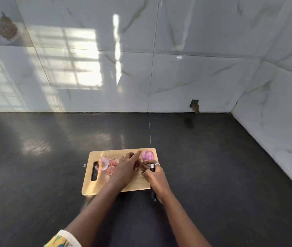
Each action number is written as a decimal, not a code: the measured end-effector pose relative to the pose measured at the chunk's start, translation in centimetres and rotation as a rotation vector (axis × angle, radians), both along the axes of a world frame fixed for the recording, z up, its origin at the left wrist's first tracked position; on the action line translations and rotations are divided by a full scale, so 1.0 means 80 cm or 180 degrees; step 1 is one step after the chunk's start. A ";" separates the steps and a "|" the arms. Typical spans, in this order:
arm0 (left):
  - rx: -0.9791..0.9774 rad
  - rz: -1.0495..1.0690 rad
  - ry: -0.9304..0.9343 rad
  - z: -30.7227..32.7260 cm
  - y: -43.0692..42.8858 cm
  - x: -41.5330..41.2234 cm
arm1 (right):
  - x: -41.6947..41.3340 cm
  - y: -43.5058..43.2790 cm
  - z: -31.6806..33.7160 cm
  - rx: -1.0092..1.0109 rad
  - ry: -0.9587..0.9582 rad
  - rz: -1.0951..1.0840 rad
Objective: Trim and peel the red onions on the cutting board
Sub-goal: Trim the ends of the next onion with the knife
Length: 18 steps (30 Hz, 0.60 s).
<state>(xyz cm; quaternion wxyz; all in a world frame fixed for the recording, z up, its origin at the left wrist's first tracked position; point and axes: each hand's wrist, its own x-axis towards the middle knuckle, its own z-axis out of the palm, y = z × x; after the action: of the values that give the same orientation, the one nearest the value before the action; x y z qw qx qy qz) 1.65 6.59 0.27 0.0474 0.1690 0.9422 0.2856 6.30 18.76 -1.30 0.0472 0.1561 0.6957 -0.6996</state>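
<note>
Currently: a knife aimed straight away from the person, at a peeled onion.
The right hand (pixel 155 177) grips the black handle of a long, thin-bladed kitchen knife (pixel 152 165). The knife is seen edge-on, its long axis running front to back and its tip pointing at the white marble-tiled wall (pixel 177 77). A peeled purple-red onion (pixel 147 155) sits at the far right corner of the pale wooden cutting board (pixel 106 184), under the blade. The left hand (pixel 126 166) lies mid-board with its index finger straight towards the onion; whether it holds anything I cannot tell. Pink onion peelings (pixel 104 164) lie by the board's left handle slot.

Right hand (pixel 155 175) around knife (pixel 152 166), peeled red onion (pixel 147 155) alongside, on wooden cutting board (pixel 104 186).
</note>
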 end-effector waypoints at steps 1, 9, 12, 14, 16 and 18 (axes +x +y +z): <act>0.0142 0.0107 -0.0057 0.000 0.000 0.002 | -0.001 0.001 -0.003 -0.0097 -0.0019 -0.0037; 0.0359 0.0692 -0.0305 0.000 -0.005 0.000 | 0.000 -0.003 0.012 0.0131 -0.0273 0.0065; 0.0282 0.0640 -0.0311 0.002 -0.001 0.004 | 0.002 -0.003 0.014 0.0129 -0.0435 0.0242; 0.0239 0.0599 -0.0306 0.001 0.002 0.006 | 0.006 -0.001 0.013 0.0138 -0.0473 0.0296; 0.0298 0.0587 -0.0278 0.001 0.004 0.008 | 0.010 0.001 0.010 0.0005 -0.0394 0.0322; 0.0356 0.0627 -0.0256 0.001 0.006 0.008 | 0.013 0.002 0.009 -0.0395 -0.0371 0.0299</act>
<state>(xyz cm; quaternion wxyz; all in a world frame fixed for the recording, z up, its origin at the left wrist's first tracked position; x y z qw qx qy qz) 2.31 7.09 0.37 0.0474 0.0665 0.9341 0.3475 7.31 18.90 -0.57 0.1299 0.1605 0.6536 -0.7281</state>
